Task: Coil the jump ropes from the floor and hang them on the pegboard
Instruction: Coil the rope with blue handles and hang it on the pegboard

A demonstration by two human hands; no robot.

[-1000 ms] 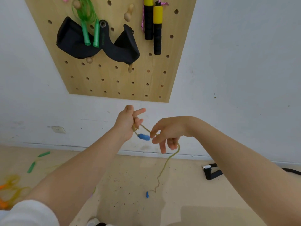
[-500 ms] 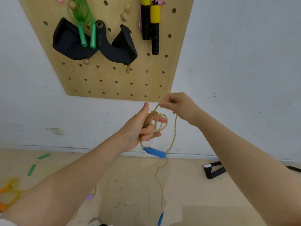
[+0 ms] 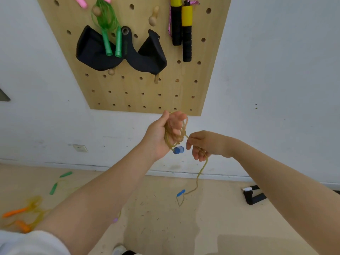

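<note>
Lowered right hand (image 3: 206, 144) now pinches the thin yellow-olive jump rope (image 3: 199, 173) below the wooden pegboard (image 3: 132, 92).
Left hand (image 3: 163, 133), palm up below it, fingers half-curled around coils.

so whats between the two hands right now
In the head view, a blue handle hangs between the left hand and right hand, and a short stretch of the yellow rope spans the gap.

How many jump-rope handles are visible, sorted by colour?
Blue handles: 2, one below the left hand, one low on the yellow rope.
Green handles: 4, two on the pegboard, two on the floor.
Orange handles: 2, on the floor.
Yellow-and-black handles: 2, on the pegboard.
Pink handles: 2, at the top edge.
Total: 12
</note>
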